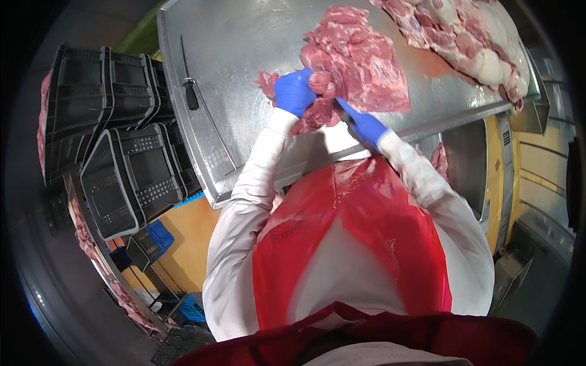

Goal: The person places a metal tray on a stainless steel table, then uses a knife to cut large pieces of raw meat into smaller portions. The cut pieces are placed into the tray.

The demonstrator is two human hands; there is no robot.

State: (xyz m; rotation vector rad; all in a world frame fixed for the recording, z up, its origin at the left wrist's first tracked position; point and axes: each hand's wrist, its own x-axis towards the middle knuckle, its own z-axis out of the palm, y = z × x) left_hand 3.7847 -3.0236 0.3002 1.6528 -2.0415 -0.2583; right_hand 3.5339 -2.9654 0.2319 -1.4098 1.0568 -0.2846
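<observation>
My left hand [294,91], in a blue glove, is closed on a piece of raw meat [322,113] near the table's front edge. Some of that meat sticks out to the left of the fist. Close by on the right, my blue-gloved right hand [368,127] has its index finger stretched along toward the meat, its other fingers curled. A dark strip under those fingers looks like a knife [352,126]; most of it is hidden. Beyond both hands a broad sheet of pink meat [360,64] lies spread on the metal table [244,36].
A black-handled pointed tool [191,97] and a thin rod [215,131] lie at the table's left. Large cuts with pale skin [482,43] are heaped at the far right. Grey crates [137,171] stand left of the table, near a long tray of meat [131,305].
</observation>
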